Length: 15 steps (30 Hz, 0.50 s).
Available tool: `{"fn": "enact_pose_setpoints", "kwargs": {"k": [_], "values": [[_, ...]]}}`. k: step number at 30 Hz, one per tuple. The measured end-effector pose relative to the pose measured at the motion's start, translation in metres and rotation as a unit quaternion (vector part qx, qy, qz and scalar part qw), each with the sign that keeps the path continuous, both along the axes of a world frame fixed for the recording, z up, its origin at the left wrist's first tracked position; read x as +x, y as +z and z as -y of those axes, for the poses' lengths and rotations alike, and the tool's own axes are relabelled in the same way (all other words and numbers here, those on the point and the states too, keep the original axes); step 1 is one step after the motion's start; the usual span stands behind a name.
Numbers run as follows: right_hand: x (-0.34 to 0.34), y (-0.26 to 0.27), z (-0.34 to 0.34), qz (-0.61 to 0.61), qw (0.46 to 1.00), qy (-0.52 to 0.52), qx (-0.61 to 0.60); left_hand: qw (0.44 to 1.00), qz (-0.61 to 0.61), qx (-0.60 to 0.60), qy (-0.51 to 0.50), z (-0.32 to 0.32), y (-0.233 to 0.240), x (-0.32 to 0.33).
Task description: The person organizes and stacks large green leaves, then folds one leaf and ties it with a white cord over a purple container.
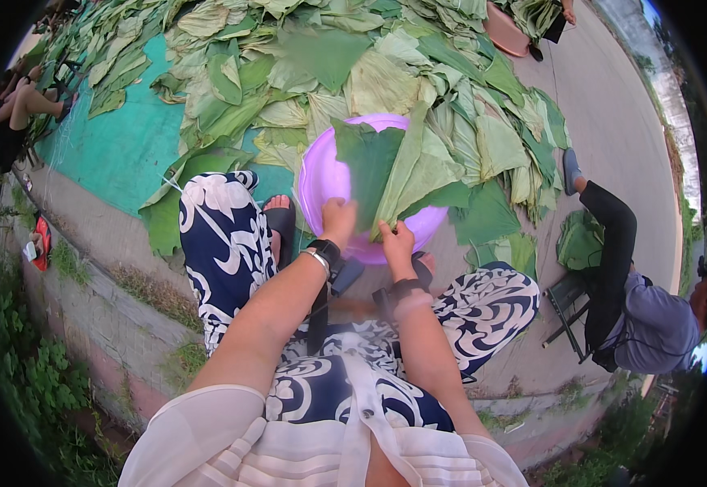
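A large folded lotus leaf, dark green on one face and pale on the other, is held over a purple plastic basin. The basin sits on the ground between my feet. My right hand pinches the narrow lower end of the leaf's pale fold. Curled at the lower left edge of the same leaf is my left hand; its fingertips and the leaf beside them are blurred. The leaf hides much of the basin's inside.
A broad heap of lotus leaves spreads beyond the basin, partly over a green ground sheet. One person sits on a folding stool at right; others show at upper left and upper right. A low kerb runs behind me.
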State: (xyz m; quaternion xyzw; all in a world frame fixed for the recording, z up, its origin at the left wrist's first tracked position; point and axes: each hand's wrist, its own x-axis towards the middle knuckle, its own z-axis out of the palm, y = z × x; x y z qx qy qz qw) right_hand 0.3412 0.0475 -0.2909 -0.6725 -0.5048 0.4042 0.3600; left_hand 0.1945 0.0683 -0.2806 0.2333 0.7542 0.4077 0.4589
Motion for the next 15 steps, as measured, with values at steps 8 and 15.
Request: {"fn": "enact_pose_setpoints", "kwargs": {"k": [8, 15], "values": [[-0.003, 0.009, 0.0, -0.001, 1.0, 0.003, -0.016, 0.998, 0.047, -0.021, -0.025, 0.002, 0.008, 0.006], [0.001, 0.008, 0.002, -0.024, 0.999, -0.01, -0.025, 0.981, 0.176, 0.0, -0.079, 0.0, 0.033, 0.01]]}}
